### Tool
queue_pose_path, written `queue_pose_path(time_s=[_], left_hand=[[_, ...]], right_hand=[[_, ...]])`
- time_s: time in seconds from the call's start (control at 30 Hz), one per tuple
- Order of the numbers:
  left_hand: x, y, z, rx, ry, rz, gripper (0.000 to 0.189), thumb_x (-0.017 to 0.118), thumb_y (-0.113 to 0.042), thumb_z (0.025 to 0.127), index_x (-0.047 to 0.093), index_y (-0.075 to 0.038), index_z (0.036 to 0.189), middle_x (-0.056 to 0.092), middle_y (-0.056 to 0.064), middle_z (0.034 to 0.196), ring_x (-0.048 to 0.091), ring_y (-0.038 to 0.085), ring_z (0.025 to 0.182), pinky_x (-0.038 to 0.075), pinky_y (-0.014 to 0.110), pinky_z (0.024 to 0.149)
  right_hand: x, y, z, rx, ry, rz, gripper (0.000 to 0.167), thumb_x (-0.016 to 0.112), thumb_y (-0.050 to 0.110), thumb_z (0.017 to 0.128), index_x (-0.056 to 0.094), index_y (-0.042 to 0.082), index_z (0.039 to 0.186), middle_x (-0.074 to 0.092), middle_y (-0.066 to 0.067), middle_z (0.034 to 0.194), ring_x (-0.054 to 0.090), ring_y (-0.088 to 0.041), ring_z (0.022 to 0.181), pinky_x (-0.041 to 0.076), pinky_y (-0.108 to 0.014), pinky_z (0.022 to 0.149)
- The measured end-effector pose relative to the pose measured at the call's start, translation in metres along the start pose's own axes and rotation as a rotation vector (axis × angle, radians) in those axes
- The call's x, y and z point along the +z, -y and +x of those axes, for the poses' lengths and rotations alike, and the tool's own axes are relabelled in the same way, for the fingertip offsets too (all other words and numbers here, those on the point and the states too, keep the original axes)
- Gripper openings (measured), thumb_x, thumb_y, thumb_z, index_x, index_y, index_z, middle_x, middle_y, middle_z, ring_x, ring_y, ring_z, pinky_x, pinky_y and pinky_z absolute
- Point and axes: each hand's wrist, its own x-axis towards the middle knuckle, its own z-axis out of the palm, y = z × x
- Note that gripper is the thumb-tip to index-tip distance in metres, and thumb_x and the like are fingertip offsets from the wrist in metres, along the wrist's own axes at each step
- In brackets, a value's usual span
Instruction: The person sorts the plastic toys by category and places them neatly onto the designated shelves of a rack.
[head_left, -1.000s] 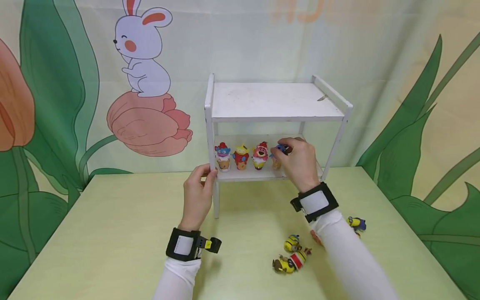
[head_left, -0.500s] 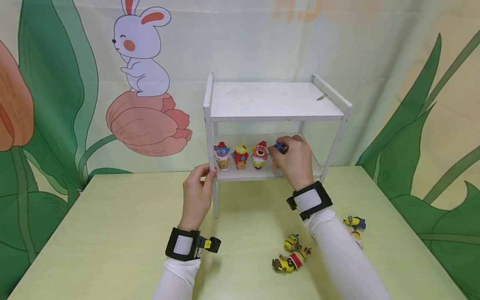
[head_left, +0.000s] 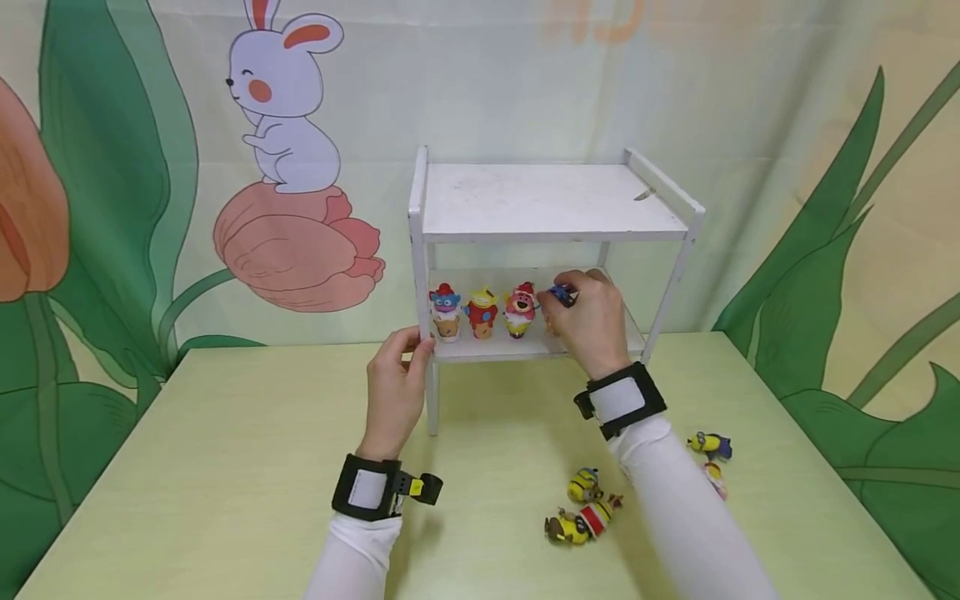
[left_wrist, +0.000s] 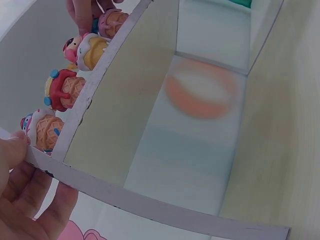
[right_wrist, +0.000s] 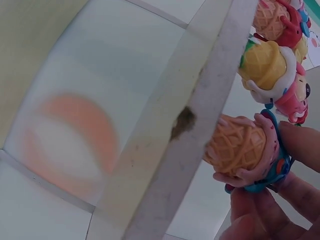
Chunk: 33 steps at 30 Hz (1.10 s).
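Note:
My left hand grips the left front post of a small white two-tier rack. With its thumb and fingers, my right hand holds a blue figurine by its upper part; its base is a waffle cone with pink icing, close over the lower shelf's front edge. To its left, three cone-based figurines stand in a row: a pink bear in a red hat, a yellow one in red and a blue-faced one with a red top. The right hand hides much of the blue figurine in the head view.
Yellow figurines lie on the pale green table before the rack: a striped one, one with brown parts and one banded red and white. Beyond the right sleeve lie a yellow-and-blue figurine and a pinkish one.
My right hand has shifted slightly left with the blue figurine, toward the pink bear, and has stayed nearly still since. The left hand keeps its grip on the post.

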Motion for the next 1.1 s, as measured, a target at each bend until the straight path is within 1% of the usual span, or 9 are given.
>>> queue_pose_path(time_s=[0.1, 0.23, 0.4, 0.67, 0.77, 0.93, 1.03, 1.1], left_hand=[[0.002, -0.001, 0.0, 0.0, -0.001, -0.002, 0.025, 0.059, -0.014, 0.097, 0.064, 0.0, 0.117, 0.065, 0.01, 0.108, 0.059, 0.02, 0.096, 0.053, 0.035, 0.073], [0.002, -0.001, 0.0, 0.003, -0.001, -0.001, 0.025, 0.059, -0.015, 0.097, 0.064, 0.001, 0.117, 0.065, 0.01, 0.109, 0.059, 0.02, 0.096, 0.053, 0.035, 0.073], [0.002, -0.001, 0.001, 0.007, 0.003, -0.004, 0.025, 0.058, -0.015, 0.098, 0.064, 0.001, 0.116, 0.065, 0.01, 0.108, 0.059, 0.019, 0.095, 0.052, 0.035, 0.073], [0.001, 0.001, 0.001, 0.009, -0.003, 0.005, 0.024, 0.059, -0.014, 0.098, 0.064, 0.0, 0.117, 0.065, 0.01, 0.108, 0.059, 0.02, 0.096, 0.053, 0.035, 0.073], [0.001, 0.001, 0.001, 0.01, -0.007, 0.005, 0.024, 0.059, -0.014, 0.097, 0.064, 0.0, 0.116, 0.066, 0.01, 0.108, 0.059, 0.019, 0.096, 0.053, 0.035, 0.073], [0.001, 0.001, 0.001, 0.006, -0.003, 0.004, 0.024, 0.059, -0.014, 0.098, 0.064, 0.0, 0.117, 0.066, 0.01, 0.108, 0.059, 0.019, 0.096, 0.053, 0.034, 0.073], [0.001, 0.0, 0.0, 0.004, -0.003, 0.003, 0.025, 0.059, -0.015, 0.098, 0.064, -0.001, 0.117, 0.066, 0.01, 0.109, 0.059, 0.019, 0.096, 0.052, 0.035, 0.073], [0.001, 0.0, 0.0, 0.002, -0.003, 0.001, 0.025, 0.059, -0.015, 0.098, 0.064, -0.001, 0.118, 0.066, 0.01, 0.109, 0.059, 0.019, 0.096, 0.052, 0.035, 0.073]], right_hand=[[-0.002, -0.001, 0.0, 0.011, 0.017, -0.029, 0.03, 0.08, 0.025, 0.081, 0.073, 0.0, 0.097, 0.067, -0.014, 0.091, 0.063, -0.029, 0.081, 0.051, -0.041, 0.063], [-0.004, -0.001, 0.0, 0.04, 0.049, -0.062, 0.038, 0.078, 0.03, 0.083, 0.071, 0.001, 0.106, 0.067, -0.014, 0.093, 0.063, -0.029, 0.081, 0.051, -0.042, 0.061], [-0.006, 0.0, 0.0, 0.057, 0.075, -0.073, 0.044, 0.077, 0.033, 0.084, 0.068, 0.001, 0.114, 0.066, -0.014, 0.096, 0.063, -0.03, 0.08, 0.05, -0.043, 0.06], [-0.013, 0.005, 0.0, 0.067, 0.1, -0.065, 0.045, 0.075, 0.032, 0.085, 0.066, 0.004, 0.12, 0.065, -0.014, 0.101, 0.062, -0.03, 0.083, 0.049, -0.043, 0.059], [-0.018, 0.008, -0.001, 0.067, 0.105, -0.056, 0.045, 0.074, 0.032, 0.086, 0.066, 0.005, 0.12, 0.065, -0.015, 0.106, 0.061, -0.032, 0.09, 0.05, -0.046, 0.063], [-0.031, 0.012, -0.005, 0.049, 0.101, -0.034, 0.045, 0.075, 0.033, 0.086, 0.066, 0.005, 0.12, 0.062, -0.018, 0.117, 0.057, -0.037, 0.107, 0.048, -0.053, 0.08], [-0.038, 0.011, -0.008, 0.019, 0.092, -0.033, 0.045, 0.076, 0.034, 0.086, 0.066, 0.004, 0.118, 0.06, -0.02, 0.122, 0.055, -0.039, 0.112, 0.045, -0.055, 0.085], [-0.043, 0.01, -0.011, 0.001, 0.089, -0.031, 0.045, 0.077, 0.034, 0.086, 0.066, 0.003, 0.117, 0.06, -0.02, 0.122, 0.054, -0.039, 0.113, 0.044, -0.055, 0.087]])
